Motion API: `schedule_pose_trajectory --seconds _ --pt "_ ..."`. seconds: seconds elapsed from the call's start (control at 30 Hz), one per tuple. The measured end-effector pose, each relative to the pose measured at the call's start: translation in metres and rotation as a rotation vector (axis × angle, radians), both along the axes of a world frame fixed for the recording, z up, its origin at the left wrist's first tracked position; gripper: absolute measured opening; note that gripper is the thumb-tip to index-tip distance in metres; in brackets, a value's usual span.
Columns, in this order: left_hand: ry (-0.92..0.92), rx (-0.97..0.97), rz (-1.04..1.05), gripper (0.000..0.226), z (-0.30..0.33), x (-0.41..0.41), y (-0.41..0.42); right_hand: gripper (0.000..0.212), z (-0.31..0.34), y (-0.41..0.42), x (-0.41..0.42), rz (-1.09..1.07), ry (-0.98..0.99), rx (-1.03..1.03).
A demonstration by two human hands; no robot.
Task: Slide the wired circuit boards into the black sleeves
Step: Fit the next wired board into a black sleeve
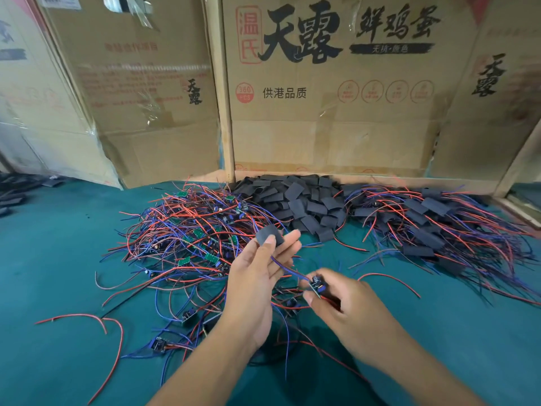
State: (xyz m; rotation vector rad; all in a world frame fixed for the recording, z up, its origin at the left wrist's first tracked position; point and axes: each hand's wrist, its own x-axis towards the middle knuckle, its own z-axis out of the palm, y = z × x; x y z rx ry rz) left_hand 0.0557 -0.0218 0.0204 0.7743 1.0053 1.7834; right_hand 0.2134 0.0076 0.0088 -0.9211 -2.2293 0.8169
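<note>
we see a black sleeve that looks dull and soft, not shiny. the wires have smooth red and blue plastic skins. the table wears flat green cloth. the boxes are brown cardboard with shiny clear tape.

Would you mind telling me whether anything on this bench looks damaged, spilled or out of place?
Nothing on the green table stands out. The only wear is behind it: the cardboard boxes have torn, peeling clear tape and creased panels. The wired boards, empty black sleeves and finished pile lie in separate heaps.
</note>
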Motion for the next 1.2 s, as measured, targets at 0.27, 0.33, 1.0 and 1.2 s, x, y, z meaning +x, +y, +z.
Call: schedule_pose_trajectory --seconds 0.27,0.33,1.0,1.2 --pt "-0.110 -0.059 -0.087 0.032 -0.007 0.009 0.003 0.027 0.008 0.003 0.006 0.024 0.171 -0.098" --pt "-0.174 -0.052 -0.119 0.050 -0.008 0.007 0.006 0.019 0.010 0.003 0.007 -0.022 0.168 -0.029" --pt "-0.035 -0.086 -0.091 0.033 -0.019 0.034 -0.002 0.016 0.015 0.000 0.005 -0.244 0.269 0.112" --pt "0.057 0.001 -0.143 0.042 -0.024 0.032 -0.002 0.011 0.014 0.010 0.011 -0.187 0.374 -0.056"
